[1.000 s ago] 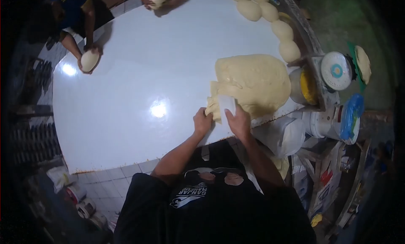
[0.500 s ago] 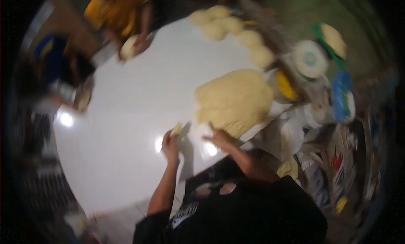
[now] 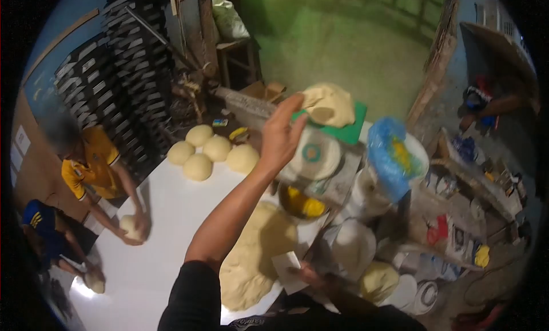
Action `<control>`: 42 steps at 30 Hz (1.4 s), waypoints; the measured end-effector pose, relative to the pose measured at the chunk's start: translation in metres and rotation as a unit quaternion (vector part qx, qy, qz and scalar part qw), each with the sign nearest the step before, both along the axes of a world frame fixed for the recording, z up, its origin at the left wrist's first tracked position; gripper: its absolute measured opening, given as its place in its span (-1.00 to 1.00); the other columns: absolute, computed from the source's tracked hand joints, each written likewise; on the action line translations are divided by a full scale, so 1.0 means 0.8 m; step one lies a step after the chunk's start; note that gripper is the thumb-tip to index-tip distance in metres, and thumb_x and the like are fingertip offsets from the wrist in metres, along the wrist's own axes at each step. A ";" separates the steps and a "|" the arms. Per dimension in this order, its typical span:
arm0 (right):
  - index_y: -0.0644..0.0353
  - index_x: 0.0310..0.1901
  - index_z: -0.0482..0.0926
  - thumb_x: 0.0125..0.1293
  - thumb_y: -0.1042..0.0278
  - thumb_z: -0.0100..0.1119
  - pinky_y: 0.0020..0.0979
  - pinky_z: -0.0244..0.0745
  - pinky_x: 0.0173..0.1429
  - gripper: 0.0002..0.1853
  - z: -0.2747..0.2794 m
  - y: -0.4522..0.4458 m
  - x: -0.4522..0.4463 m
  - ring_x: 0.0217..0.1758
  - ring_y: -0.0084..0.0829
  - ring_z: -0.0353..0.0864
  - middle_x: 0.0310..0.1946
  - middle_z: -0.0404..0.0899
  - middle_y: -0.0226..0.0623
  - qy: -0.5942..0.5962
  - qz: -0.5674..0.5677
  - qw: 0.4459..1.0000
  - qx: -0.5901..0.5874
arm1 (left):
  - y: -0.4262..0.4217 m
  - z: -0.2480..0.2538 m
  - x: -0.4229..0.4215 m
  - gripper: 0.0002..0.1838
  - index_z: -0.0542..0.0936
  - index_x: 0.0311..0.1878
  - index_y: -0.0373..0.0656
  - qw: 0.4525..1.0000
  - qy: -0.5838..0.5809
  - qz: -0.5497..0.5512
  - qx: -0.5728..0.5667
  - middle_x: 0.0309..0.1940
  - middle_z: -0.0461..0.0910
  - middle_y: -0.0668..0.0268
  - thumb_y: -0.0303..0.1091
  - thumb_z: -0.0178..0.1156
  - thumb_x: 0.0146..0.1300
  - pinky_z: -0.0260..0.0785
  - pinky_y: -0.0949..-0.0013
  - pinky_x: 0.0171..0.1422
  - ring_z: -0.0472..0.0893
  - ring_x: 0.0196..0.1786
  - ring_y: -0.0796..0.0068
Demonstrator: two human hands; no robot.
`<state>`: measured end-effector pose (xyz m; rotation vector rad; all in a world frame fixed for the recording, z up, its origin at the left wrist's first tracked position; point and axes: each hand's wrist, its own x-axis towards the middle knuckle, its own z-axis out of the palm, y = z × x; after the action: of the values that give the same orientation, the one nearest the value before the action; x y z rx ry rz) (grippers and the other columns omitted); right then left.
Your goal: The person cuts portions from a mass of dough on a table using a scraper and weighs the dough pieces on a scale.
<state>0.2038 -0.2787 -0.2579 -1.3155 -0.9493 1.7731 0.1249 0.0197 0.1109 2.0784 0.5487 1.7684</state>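
My left hand (image 3: 281,134) reaches out over the table's edge, its fingers apart at the near side of a dough lump (image 3: 334,105). That lump rests on a green tray (image 3: 353,128) at the scale (image 3: 314,154). Whether the fingertips touch the dough is hard to tell. In my right hand (image 3: 309,274), low in view, is a flat white dough scraper (image 3: 289,269). The scraper is beside a large mass of yellowish dough (image 3: 251,262) on the white table (image 3: 171,228).
Several round dough balls (image 3: 198,166) sit at the table's far edge. At left, a person in yellow handles a dough ball (image 3: 131,228), and another person's hands hold dough (image 3: 94,280). A bowl with something yellow (image 3: 303,204) and a blue plastic bag (image 3: 389,159) stand at right.
The view has swung right. My left hand has moved from above the table, with a small dough piece, out to the lump by the scale. The scraper stays in my right hand.
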 end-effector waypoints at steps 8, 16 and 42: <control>0.23 0.17 0.64 0.46 0.02 0.38 -0.36 0.58 0.02 -0.53 0.015 0.011 0.077 -0.09 -0.54 0.66 -0.10 0.71 -0.38 -0.066 -0.061 0.995 0.050 | 0.052 0.019 0.105 -0.61 0.70 0.14 -0.09 0.903 0.386 0.137 0.133 0.39 0.47 0.09 -0.15 0.39 0.31 0.06 -0.33 0.57 0.33 0.54 -0.04; 0.21 0.14 0.66 0.52 0.10 0.29 -0.41 0.53 -0.03 -0.63 0.066 -0.019 0.027 -0.12 -0.60 0.62 -0.14 0.69 -0.44 -0.100 -0.025 0.994 0.027 | -0.202 -0.268 -0.182 -0.58 0.59 0.23 -0.28 0.953 0.252 0.055 -0.161 0.19 0.59 -0.09 -0.35 0.36 0.35 0.44 0.02 0.36 0.57 0.26 -0.15; 0.24 0.30 0.56 0.46 0.04 0.30 -0.22 0.52 0.20 -0.46 0.038 -0.136 -0.157 0.07 -0.35 0.65 0.02 0.72 -0.17 -0.215 0.115 0.969 0.044 | -0.564 -0.493 -0.538 -0.49 0.63 0.20 -0.23 0.756 0.417 0.185 -0.469 0.30 0.55 -0.02 -0.21 0.42 0.21 0.40 -0.06 0.41 0.51 0.35 -0.10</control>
<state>0.0785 -0.3874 -0.2272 -1.6210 -1.4521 1.6145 -0.3059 -0.4315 -0.2832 1.8666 1.7409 0.2899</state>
